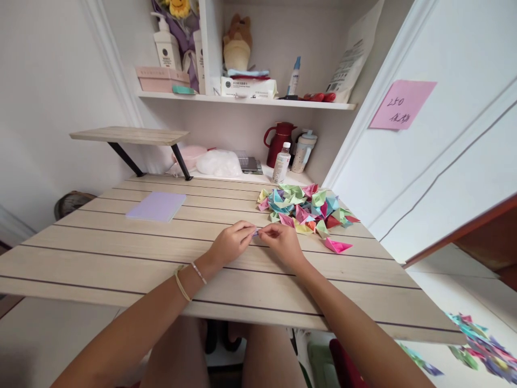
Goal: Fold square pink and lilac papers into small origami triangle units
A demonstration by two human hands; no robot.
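My left hand [231, 242] and my right hand [283, 242] meet over the middle of the wooden table [100, 253]. Both pinch a small purple piece of paper [256, 232] between their fingertips, and most of it is hidden by the fingers. Just beyond my right hand lies a pile of folded coloured paper pieces [305, 207]. One pink folded piece [337, 246] lies apart to the right of it. A stack of purple paper sheets [155, 206] rests on the table at the left.
Behind the table stand a red kettle [280, 141], a small bottle [281, 163], a jug [304, 151] and a white bag [218, 163]. A small raised shelf [129, 134] juts out at the left. More coloured paper pieces [480, 347] lie low at the right.
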